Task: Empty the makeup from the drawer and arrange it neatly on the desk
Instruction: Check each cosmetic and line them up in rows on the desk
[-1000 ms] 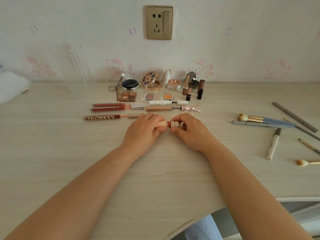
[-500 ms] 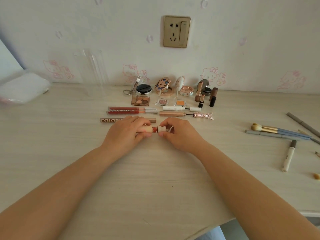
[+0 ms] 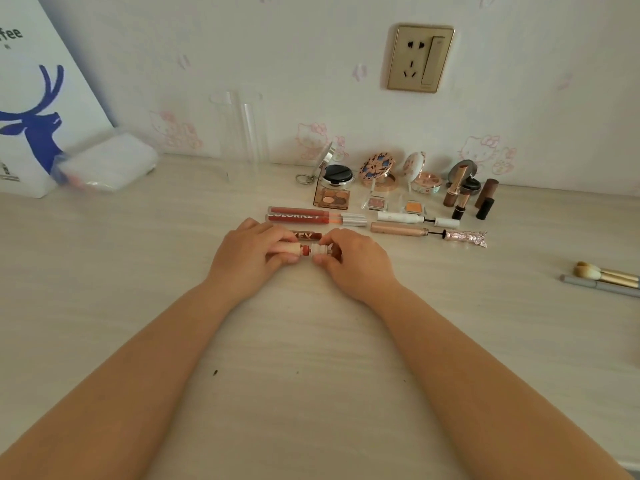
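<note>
- We are gripping one small lip product (image 3: 309, 250) with both hands, low over the worktop (image 3: 311, 358): the left hand (image 3: 250, 258) is curling round its beige end, the right hand (image 3: 356, 261) is pinching its white ribbed end, and a red band is showing between them.
- We are counting three red lip gloss tubes: two (image 3: 298, 216) lying side by side reading "COLORKEY", and a third (image 3: 306, 235) showing only "KEY", the rest hiding behind our hands.
- Two mascara wands (image 3: 415, 225) are lying open to the right of them.
- Along the wall, four open compacts (image 3: 377, 169) are standing, with three small eyeshadow pans (image 3: 375, 203) in front and four lipsticks (image 3: 469, 199) at the right.
- Two brushes (image 3: 602, 273) and a grey pencil are getting cut off at the right edge.
- At the left, a white bag (image 3: 31, 116) with a blue deer is showing "fee", its lettering cut off.
</note>
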